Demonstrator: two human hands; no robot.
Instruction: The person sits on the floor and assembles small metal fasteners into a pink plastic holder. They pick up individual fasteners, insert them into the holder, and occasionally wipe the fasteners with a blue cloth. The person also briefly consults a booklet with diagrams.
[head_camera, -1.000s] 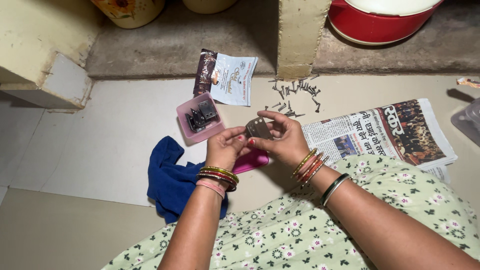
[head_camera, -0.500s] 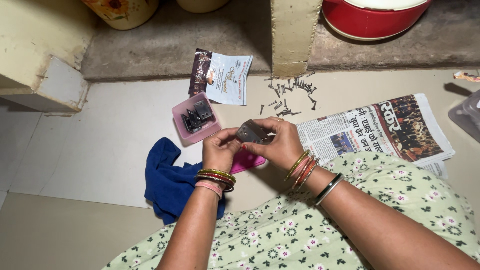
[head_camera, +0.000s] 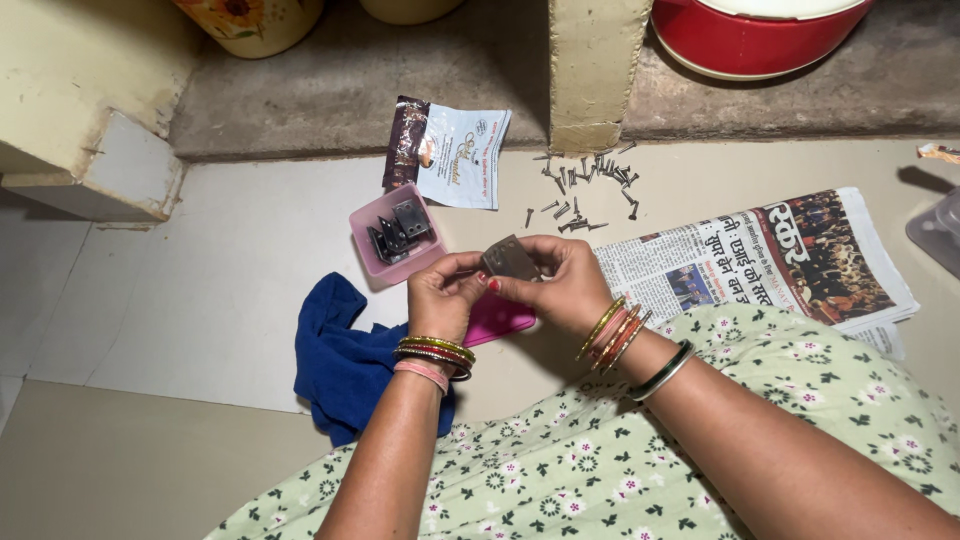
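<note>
Holding one metal hinge (head_camera: 508, 260) between our left hand (head_camera: 442, 297) and right hand (head_camera: 562, 283), we see more hinges waiting in the pink tub (head_camera: 372, 257), screws (head_camera: 588, 180) untouched.

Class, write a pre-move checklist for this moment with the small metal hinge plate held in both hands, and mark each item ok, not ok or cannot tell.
1. Small grey metal hinge plate pinched by both hands: ok.
2. Left hand and right hand in full view: ok.
3. Pink plastic tub upright, more hinges inside: ok.
4. Scattered dark screws gathered in one place: not ok, loose on floor.
5. Hinge folded or open: cannot tell.
6. Blue cloth apart from the hands: ok.
</note>
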